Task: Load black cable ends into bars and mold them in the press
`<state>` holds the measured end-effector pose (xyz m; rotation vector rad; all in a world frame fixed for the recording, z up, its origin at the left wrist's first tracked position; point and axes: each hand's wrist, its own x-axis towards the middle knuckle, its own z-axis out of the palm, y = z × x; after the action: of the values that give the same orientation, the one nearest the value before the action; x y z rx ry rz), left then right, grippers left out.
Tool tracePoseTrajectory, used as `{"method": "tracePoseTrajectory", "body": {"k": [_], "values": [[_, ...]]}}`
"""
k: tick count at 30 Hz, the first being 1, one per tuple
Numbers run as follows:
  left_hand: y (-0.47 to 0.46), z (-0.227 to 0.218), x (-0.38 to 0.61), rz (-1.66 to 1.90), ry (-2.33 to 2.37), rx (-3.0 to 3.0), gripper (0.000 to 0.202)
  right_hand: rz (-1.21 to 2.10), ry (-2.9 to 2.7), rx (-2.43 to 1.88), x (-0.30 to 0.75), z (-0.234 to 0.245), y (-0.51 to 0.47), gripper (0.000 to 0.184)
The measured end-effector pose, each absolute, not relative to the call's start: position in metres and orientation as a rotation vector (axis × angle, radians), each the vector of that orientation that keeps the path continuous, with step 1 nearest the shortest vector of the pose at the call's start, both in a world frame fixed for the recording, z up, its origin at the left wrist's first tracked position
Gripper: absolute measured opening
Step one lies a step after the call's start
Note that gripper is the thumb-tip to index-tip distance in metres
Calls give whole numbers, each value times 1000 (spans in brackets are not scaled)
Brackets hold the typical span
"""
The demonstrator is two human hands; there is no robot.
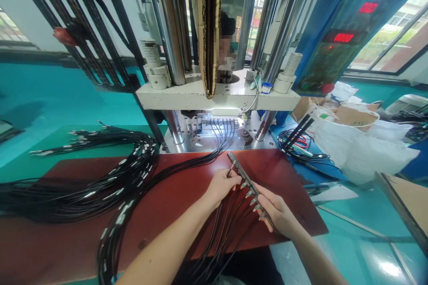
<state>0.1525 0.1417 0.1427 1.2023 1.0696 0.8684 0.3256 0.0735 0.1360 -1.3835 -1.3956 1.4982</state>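
My right hand (276,209) is closed round the lower end of a long dark metal bar (245,177), tilted over the reddish-brown board. Several small metal connectors (249,194) sit in a row along the bar's left side, with black cables (227,222) running from them down toward my lap. My left hand (222,185) pinches a black cable with a metal end (231,168) close to the bar's upper part. Further back, several cables lead into a lit metal mould (217,125) on the press bed.
Thick bundles of black cables (133,178) lie on the board (264,164) at left. Ahead stands a press with a white plate (187,98) and steel columns. A blue control box (347,31) hangs at right, above white sacks (361,142) and coiled cables (297,142).
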Motion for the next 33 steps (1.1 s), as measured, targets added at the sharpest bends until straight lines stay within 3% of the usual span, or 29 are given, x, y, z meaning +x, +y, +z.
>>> {"method": "tracePoseTrajectory", "body": {"k": [7, 22, 33], "values": [[143, 144, 143, 983, 1133, 1117, 36, 1485, -1254, -1388, 326, 132, 74, 59], [140, 144, 142, 591, 1070, 1105, 40, 1513, -1320, -1385, 328, 131, 73, 58], [142, 132, 150, 823, 1044, 1326, 35, 1482, -1398, -1415, 322, 132, 75, 54]]}}
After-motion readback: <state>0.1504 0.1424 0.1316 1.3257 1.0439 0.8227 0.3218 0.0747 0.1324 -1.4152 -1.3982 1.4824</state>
